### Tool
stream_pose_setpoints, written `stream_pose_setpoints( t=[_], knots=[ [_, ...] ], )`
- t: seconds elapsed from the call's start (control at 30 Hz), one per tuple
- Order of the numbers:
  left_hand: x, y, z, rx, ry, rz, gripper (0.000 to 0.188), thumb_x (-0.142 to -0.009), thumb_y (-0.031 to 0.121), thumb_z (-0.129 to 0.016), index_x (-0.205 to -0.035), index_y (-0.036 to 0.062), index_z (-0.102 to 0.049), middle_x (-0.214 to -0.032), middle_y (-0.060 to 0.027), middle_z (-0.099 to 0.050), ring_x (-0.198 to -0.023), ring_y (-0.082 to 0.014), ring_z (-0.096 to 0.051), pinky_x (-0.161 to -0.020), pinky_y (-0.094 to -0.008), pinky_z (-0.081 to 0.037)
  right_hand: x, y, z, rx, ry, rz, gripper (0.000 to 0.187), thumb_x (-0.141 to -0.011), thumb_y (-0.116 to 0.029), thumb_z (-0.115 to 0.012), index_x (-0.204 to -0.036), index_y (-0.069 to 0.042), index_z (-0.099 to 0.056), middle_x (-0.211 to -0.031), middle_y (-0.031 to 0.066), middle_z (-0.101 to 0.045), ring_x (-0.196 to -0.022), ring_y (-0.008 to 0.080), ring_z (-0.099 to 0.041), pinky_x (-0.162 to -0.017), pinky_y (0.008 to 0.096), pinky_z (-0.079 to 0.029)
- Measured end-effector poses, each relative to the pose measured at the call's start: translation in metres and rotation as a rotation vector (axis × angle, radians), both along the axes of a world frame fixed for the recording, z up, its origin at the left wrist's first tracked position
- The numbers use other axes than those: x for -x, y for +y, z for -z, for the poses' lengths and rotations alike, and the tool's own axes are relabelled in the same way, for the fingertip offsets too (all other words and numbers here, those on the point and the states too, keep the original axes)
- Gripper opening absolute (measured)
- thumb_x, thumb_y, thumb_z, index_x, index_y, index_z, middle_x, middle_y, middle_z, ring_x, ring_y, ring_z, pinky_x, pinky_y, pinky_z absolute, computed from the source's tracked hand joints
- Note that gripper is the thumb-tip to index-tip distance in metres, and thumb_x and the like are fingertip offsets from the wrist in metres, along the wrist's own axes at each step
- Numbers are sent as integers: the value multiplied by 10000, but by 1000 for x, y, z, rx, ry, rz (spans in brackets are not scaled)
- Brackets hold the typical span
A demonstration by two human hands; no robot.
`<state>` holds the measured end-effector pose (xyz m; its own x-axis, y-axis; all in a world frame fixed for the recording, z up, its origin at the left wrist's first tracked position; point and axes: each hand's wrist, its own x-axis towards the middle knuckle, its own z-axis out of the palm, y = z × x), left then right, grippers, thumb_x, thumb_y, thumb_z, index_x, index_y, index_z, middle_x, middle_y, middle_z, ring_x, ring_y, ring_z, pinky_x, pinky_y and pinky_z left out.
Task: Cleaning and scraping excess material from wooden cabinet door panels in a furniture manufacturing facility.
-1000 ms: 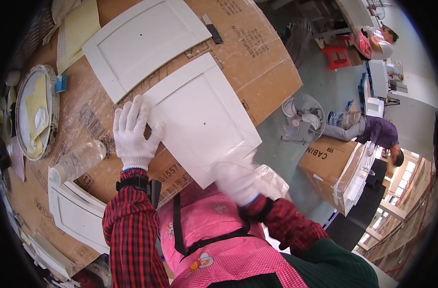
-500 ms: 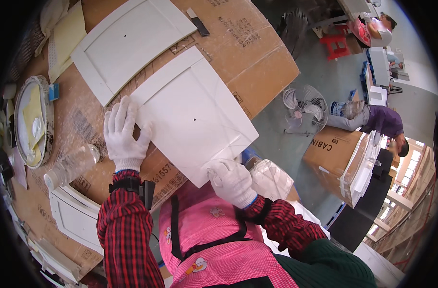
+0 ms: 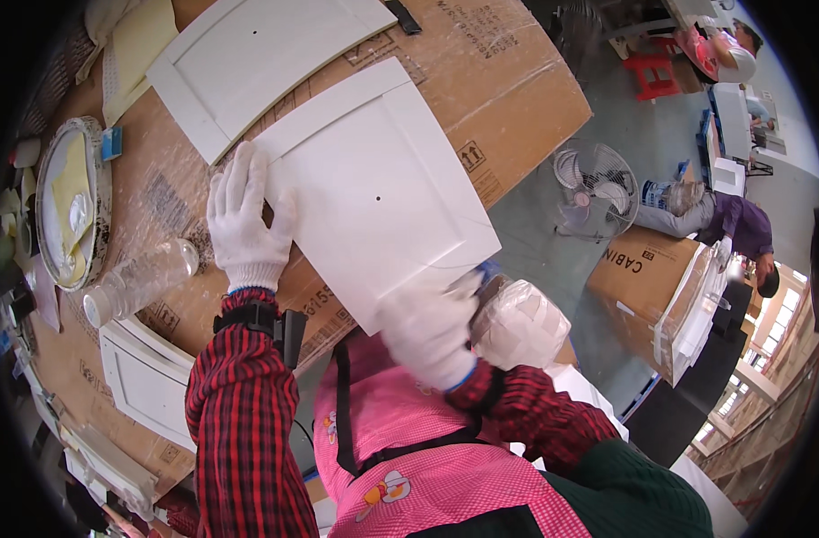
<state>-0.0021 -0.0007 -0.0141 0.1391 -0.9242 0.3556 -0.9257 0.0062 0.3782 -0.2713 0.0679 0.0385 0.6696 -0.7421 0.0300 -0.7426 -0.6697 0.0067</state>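
Observation:
A white recessed cabinet door panel point(image 3: 373, 179) with a small dark hole lies on the cardboard-covered table, its near end jutting past the table edge. My left hand point(image 3: 252, 215), in a white knit glove, rests on the panel's left edge with its fingers stretched out and the thumb apart. At the panel's near edge is my right hand point(image 3: 430, 327), also gloved. Motion smears its fingers, so whether it grips anything cannot be made out. Beyond the panel lies a second white panel point(image 3: 275, 63) of similar make.
Left stand a clear plastic bottle point(image 3: 145, 280), a round tub lid point(image 3: 46, 215) and more white panels point(image 3: 145, 381). A black block point(image 3: 404, 16) lies on the cardboard point(image 3: 508, 99). Off the table are a wrapped bundle point(image 3: 521, 325), a fan point(image 3: 598, 191), a carton point(image 3: 647, 278) and a co-worker point(image 3: 741, 224).
My right hand, closed at the panel's near corner before, is now blurred by motion in about the same place. My left hand keeps its place on the panel. The whole view has shifted slightly.

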Motion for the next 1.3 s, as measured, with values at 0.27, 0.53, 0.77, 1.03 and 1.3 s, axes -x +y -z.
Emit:
stream_pose_setpoints(
  t=[0.27,0.53,0.77,1.03,1.3],
  knots=[
    [-3,2,3,-54,0,-26,584,-899,292,-715,-1421,46,-621,-1515,-148,-576,-1378,-360,-549,-1181,-519,-391,30,-16,11,-388,-313,-169,85,-822,-199,-664,-879,-155,-619,-854,49,-591,-743,238,-644,-685,404,-519],
    [0,0,-4,-56,25,-44,574,-879,272,-714,-1395,33,-636,-1493,-170,-588,-1361,-364,-562,-1186,-525,-387,94,-117,-21,-180,-49,187,153,-859,-309,-676,-881,-159,-666,-920,47,-605,-827,308,-643,-821,462,-528],
    [2,-2,-9,-75,9,-49,574,-871,257,-711,-1389,21,-632,-1492,-175,-587,-1352,-372,-566,-1184,-550,-387,-16,-246,2,-359,-272,221,151,-982,-217,-573,-970,-68,-595,-1017,171,-606,-919,379,-655,-767,499,-551],
    [1,-2,-9,-97,10,-74,580,-857,242,-715,-1386,18,-631,-1492,-177,-587,-1347,-371,-570,-1185,-555,-392,67,-169,13,-252,-68,-59,170,-956,-229,-611,-1003,-67,-609,-978,157,-603,-906,370,-648,-676,491,-573],
    [1,1,-11,-118,38,-55,629,-819,173,-710,-1421,19,-615,-1516,-173,-565,-1399,-353,-528,-1214,-531,-368,11,-226,7,-258,-95,39,154,-957,-203,-583,-1023,-64,-595,-975,162,-646,-916,363,-680,-751,477,-581]
  ],
)
